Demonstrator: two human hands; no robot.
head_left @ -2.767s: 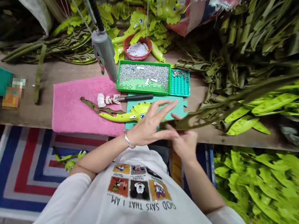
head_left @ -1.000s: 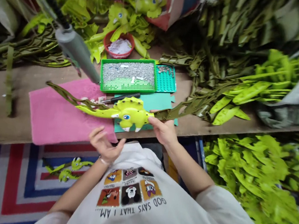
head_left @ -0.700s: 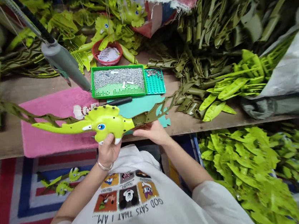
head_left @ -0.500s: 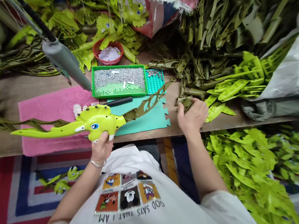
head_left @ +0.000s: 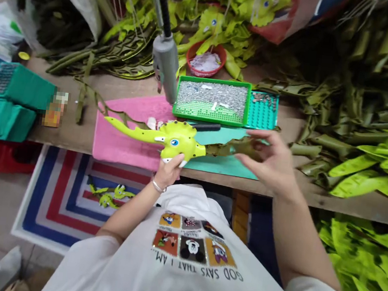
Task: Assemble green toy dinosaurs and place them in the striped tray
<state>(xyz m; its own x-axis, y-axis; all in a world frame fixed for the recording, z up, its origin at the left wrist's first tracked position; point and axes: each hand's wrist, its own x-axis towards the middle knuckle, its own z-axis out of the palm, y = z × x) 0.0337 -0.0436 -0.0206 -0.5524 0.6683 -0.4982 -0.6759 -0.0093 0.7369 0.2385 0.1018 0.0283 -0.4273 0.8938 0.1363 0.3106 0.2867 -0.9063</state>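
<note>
My left hand (head_left: 168, 173) grips a lime-green plastic toy dinosaur head (head_left: 187, 140) from below, with the thumb on its jaw. The head has a blue eye, a scalloped crest and a long beak pointing left. An olive latticed strip (head_left: 110, 110) runs out to the left behind the beak. On the right, an olive plastic part (head_left: 227, 148) extends from the head's neck end. My right hand (head_left: 272, 161) has its thumb and fingers around the far end of this part, which they partly hide. Pink cloth and a turquoise foam mat lie underneath.
A grey hanging power screwdriver (head_left: 165, 65) is beside a green tray of screws (head_left: 211, 118). Behind are a red basket (head_left: 205, 73) and heaps of lime parts. Olive parts (head_left: 334, 145) pile up at right. Turquoise baskets (head_left: 22, 86) stand at far left; finished-looking toys (head_left: 107, 198) lie below.
My right hand has moved left from the olive pile to the olive part at the toy's right side. My left hand still holds the head. The view has swung left.
</note>
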